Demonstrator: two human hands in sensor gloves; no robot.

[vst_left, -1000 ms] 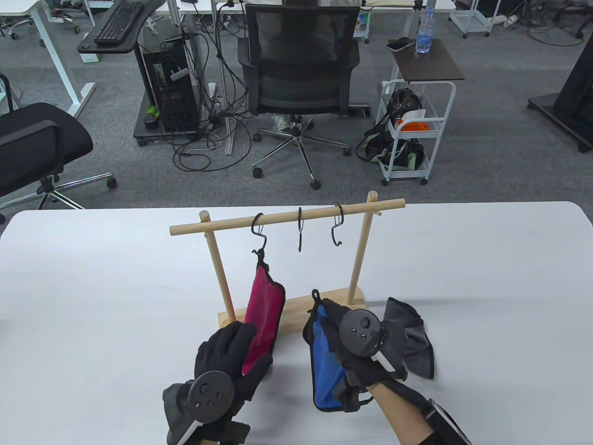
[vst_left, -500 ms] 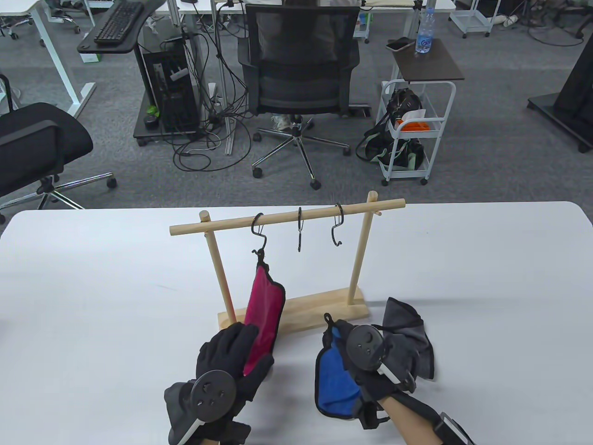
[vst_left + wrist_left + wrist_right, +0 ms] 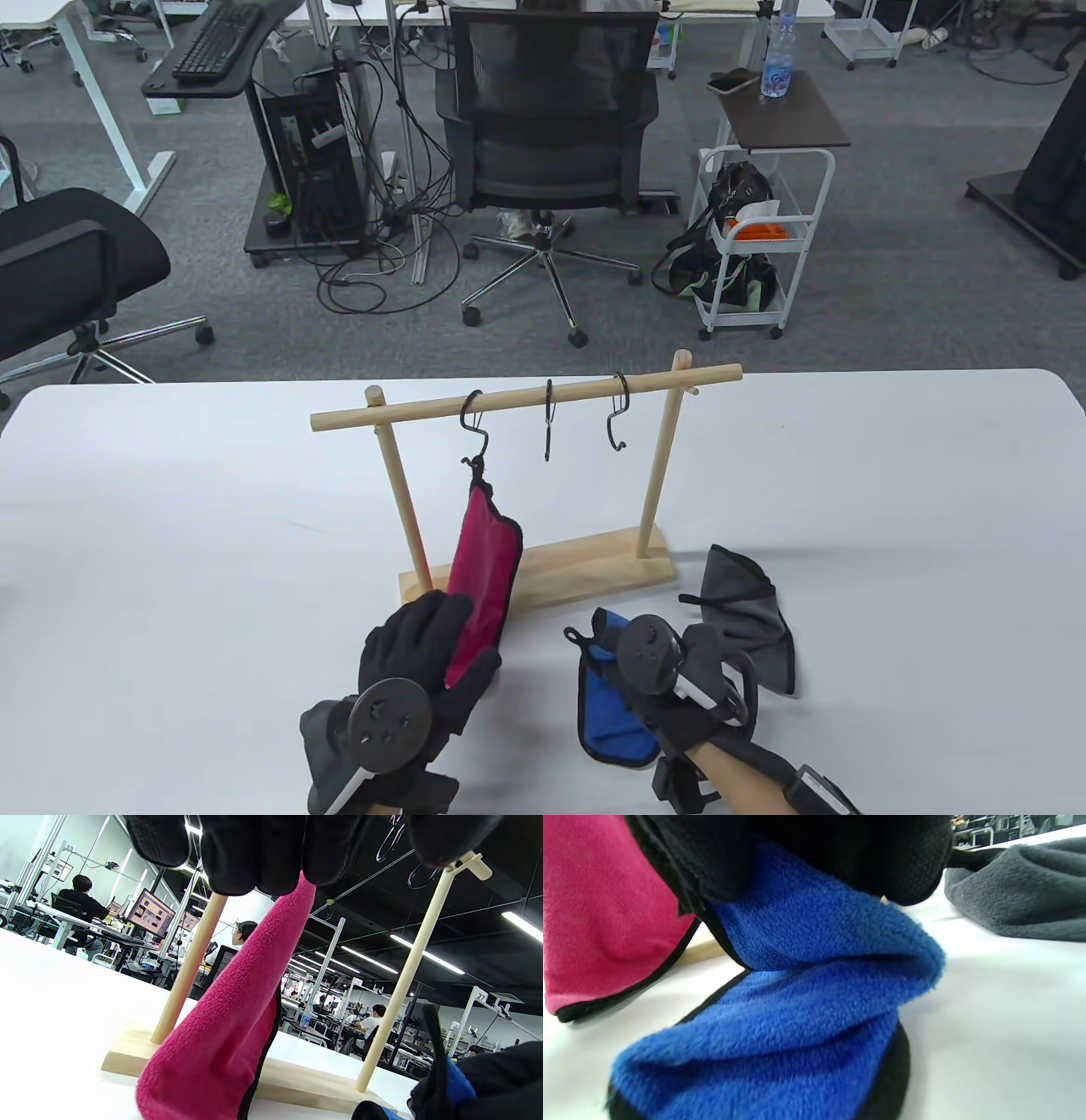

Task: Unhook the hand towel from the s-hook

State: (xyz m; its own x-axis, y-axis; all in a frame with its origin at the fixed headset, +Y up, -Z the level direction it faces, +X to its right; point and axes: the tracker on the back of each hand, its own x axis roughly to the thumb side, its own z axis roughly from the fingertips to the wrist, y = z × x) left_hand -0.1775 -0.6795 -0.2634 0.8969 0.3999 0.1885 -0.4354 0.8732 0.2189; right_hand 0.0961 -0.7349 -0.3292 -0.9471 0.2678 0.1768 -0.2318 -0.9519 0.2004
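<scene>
A wooden rack [image 3: 526, 397] stands on the white table [image 3: 170, 526] with three black s-hooks. The left s-hook [image 3: 475, 429] carries a pink hand towel [image 3: 484, 564] by its loop. My left hand [image 3: 424, 654] holds the pink towel's lower part; the towel also shows in the left wrist view [image 3: 237, 1018]. The middle s-hook [image 3: 549, 431] and right s-hook [image 3: 618, 420] are bare. My right hand [image 3: 670, 671] grips a blue towel [image 3: 611, 713] that lies folded on the table in front of the rack; it also shows in the right wrist view [image 3: 806, 993].
A grey towel [image 3: 751, 620] lies on the table right of my right hand, near the rack's base [image 3: 585, 570]. An office chair [image 3: 543, 153] and a white cart [image 3: 755, 246] stand on the floor beyond the table's far edge.
My right hand has brought the blue towel down and toward me, from held upright in front of the rack to lying folded on the table. My left hand and the pink towel have not moved.
</scene>
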